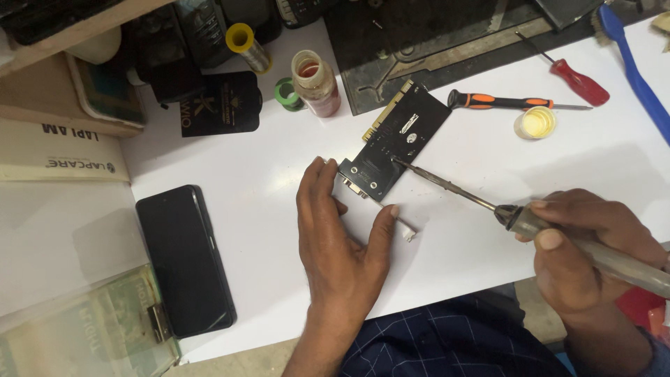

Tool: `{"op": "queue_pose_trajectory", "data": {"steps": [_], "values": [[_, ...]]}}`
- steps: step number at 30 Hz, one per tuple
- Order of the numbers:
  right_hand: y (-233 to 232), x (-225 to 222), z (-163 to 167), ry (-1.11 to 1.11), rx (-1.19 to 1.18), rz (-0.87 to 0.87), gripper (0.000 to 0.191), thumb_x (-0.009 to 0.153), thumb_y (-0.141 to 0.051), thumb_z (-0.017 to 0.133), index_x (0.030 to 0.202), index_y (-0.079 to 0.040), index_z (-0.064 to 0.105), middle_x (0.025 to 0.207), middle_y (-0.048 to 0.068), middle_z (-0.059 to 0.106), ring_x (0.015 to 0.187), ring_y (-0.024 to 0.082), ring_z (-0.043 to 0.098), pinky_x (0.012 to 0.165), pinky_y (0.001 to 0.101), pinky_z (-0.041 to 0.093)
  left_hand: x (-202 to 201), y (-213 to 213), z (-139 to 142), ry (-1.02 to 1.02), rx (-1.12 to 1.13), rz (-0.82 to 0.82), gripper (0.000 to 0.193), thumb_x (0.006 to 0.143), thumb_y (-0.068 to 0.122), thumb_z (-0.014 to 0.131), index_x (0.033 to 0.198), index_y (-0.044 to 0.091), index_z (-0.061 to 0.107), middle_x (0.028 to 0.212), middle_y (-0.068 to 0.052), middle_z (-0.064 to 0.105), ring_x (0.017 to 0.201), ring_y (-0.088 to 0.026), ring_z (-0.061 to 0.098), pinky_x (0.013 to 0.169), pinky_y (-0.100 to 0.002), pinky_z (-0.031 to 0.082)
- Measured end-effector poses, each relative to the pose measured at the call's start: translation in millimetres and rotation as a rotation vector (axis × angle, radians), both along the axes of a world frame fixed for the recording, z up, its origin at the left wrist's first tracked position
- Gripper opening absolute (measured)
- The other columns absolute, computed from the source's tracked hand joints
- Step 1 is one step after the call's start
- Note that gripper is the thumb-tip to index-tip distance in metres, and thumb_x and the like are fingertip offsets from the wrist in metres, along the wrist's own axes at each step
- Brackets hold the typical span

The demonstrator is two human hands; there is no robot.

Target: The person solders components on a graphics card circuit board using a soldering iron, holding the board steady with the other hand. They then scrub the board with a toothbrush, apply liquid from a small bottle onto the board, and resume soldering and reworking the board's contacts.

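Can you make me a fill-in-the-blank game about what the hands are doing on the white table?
1. The right hand holds a soldering ____.
2. Its tip touches the black circuit ____.
3. The left hand steadies the board's ____ end.
4. A black ____ lies left of the left hand.

Missing words: iron; board; near; phone.

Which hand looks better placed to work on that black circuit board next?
Probably the right hand: it grips the soldering iron, whose tip rests on the circuit board. The left hand steadies the board's near end.
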State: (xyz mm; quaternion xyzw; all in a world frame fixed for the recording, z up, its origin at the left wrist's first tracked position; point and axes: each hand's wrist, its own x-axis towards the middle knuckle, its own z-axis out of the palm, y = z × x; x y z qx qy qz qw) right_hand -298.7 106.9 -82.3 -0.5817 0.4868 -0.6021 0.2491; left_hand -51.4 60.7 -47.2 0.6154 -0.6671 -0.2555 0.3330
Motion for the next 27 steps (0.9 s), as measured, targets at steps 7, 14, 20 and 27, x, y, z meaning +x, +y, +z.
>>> {"op": "queue_pose_trajectory", "data": {"steps": [7,14,20,27], "values": [[-4.0,-1.1,5.6,0.087,0.006,0.001,0.026,0.104,-0.017,0.065,0.108,0.007,0.056,0.086,0.023,0.068,0.065,0.019,0.071,0.061,0.0261,0.06,0.0,-0.2,0.3,0.007,0.001,0.003,0.077,0.093,0.027,0.077,0.151,-0.002,0.034,0.154,-0.03,0.037,0.12,-0.031,0.059,0.087,-0.04,0.055],[-4.6,0.8,6.8,0.085,0.0,-0.009,0.026,0.104,-0.016,0.065,0.109,0.008,0.057,0.088,0.024,0.068,0.064,0.02,0.071,0.061,0.0266,0.06,-0.5,0.0,1.8,0.011,0.016,0.006,0.077,0.093,0.026,0.078,0.151,-0.001,0.034,0.154,-0.029,0.037,0.119,-0.031,0.059,0.087,-0.04,0.055],[-2.8,-0.5,7.9,0.101,0.033,-0.016,0.026,0.101,-0.015,0.063,0.108,0.008,0.056,0.086,0.024,0.067,0.064,0.02,0.07,0.061,0.0268,0.06,-0.9,-0.5,2.6,0.013,0.037,0.011,0.078,0.091,0.025,0.078,0.15,-0.001,0.034,0.154,-0.029,0.037,0.115,-0.03,0.059,0.086,-0.04,0.055],[-3.3,-0.4,6.3,0.098,0.025,-0.018,0.026,0.102,-0.016,0.065,0.108,0.008,0.056,0.09,0.024,0.067,0.062,0.02,0.07,0.059,0.0262,0.059,-1.3,-1.1,1.8,0.018,0.017,0.014,0.078,0.091,0.024,0.078,0.151,-0.001,0.034,0.154,-0.03,0.037,0.119,-0.031,0.059,0.087,-0.04,0.055]]}}
